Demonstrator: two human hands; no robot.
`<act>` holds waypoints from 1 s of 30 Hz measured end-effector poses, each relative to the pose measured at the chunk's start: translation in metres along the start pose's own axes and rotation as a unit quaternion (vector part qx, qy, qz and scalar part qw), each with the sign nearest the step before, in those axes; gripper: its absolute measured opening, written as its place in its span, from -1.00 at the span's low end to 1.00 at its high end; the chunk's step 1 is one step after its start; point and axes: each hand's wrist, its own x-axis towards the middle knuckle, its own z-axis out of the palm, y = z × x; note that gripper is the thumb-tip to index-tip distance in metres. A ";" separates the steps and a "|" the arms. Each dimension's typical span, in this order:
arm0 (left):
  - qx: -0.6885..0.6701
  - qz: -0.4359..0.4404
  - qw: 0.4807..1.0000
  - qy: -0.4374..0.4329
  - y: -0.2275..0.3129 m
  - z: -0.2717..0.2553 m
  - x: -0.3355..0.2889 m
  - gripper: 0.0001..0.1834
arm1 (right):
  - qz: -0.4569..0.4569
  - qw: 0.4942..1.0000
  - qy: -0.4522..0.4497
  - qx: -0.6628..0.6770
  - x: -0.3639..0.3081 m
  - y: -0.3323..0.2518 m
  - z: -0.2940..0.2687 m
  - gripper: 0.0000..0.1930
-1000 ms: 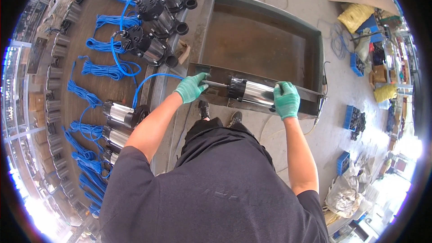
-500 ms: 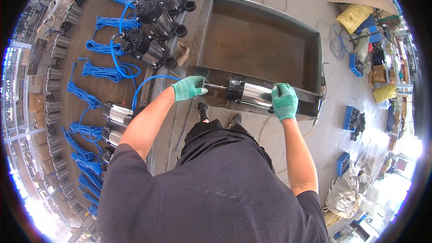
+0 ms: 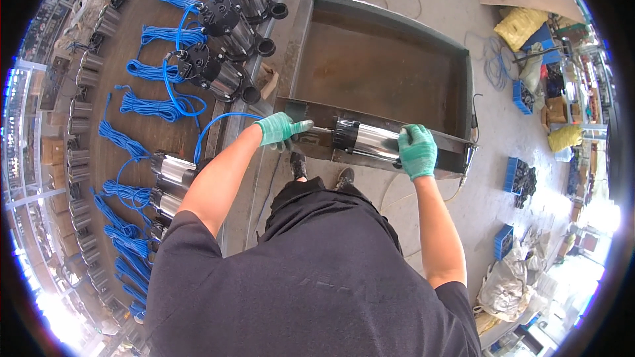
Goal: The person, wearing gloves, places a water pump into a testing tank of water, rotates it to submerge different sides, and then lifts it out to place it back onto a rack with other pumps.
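Observation:
A shiny steel pump motor (image 3: 374, 140) with a black ribbed end lies on its side on the near ledge of a metal water tank (image 3: 387, 114). My right hand (image 3: 419, 153), in a green glove, grips the motor's right end, thumb on top. From the black end a thin metal shaft (image 3: 322, 130) points left. Beside the shaft's tip is my left hand (image 3: 281, 130), gloved too, thumb stretched out and fingers apart below it. Whether it touches the shaft is hard to make out. A blue cable (image 3: 228, 115) runs behind my left wrist.
At left, assembled pumps (image 3: 211, 69) with black tops line a bench edge, beside coiled blue cables (image 3: 152, 104). Brownish water lies in the tank. Blue bins (image 3: 511, 175) and a yellow sack (image 3: 522, 26) sit on the floor at right.
My left hand has loosened from around the shaft's end, its thumb now stretched right and fingers lower. The right hand and motor look nearly unmoved.

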 end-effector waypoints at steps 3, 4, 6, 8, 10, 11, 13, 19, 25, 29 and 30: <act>-0.200 -0.118 0.971 -0.056 -0.012 -0.005 0.009 -0.29 | 0.008 1.000 -0.001 0.007 0.000 0.001 0.000 -0.86; -0.232 -0.094 0.965 -0.075 -0.023 -0.003 0.016 -0.32 | 0.007 1.000 -0.002 0.008 0.001 0.000 0.000 -0.86; -0.267 -0.023 0.959 -0.096 -0.031 -0.001 0.017 -0.59 | -0.003 1.000 0.009 0.011 0.001 0.001 0.002 -0.87; -0.216 0.104 0.971 -0.010 -0.042 0.018 0.021 -0.71 | 0.004 1.000 0.008 0.011 0.000 0.000 0.000 -0.87; -0.173 0.297 0.932 0.118 -0.054 0.032 0.035 -0.82 | 0.006 1.000 0.006 0.012 0.001 -0.001 0.000 -0.88; -0.174 0.296 0.932 0.119 -0.059 0.035 0.041 -0.82 | 0.003 1.000 0.007 0.014 0.001 -0.001 0.001 -0.88; 0.210 0.384 0.834 0.337 -0.052 0.039 0.046 -0.68 | 0.002 1.000 0.008 0.015 0.001 0.001 0.002 -0.88; 0.090 0.319 0.890 0.313 -0.037 0.035 0.022 -0.49 | 0.005 1.000 0.005 0.022 -0.001 0.002 0.002 -0.88; -0.311 -0.097 0.946 -0.004 -0.003 0.013 0.006 -0.34 | 0.018 1.000 -0.001 0.024 -0.001 0.001 0.000 -0.88; -0.327 0.160 0.931 -0.036 -0.042 0.018 0.015 -0.63 | 0.008 1.000 0.000 0.025 0.002 0.001 0.001 -0.88; -0.254 0.216 0.943 -0.013 -0.047 0.018 0.014 -0.64 | 0.004 1.000 0.003 0.022 0.001 0.001 0.001 -0.88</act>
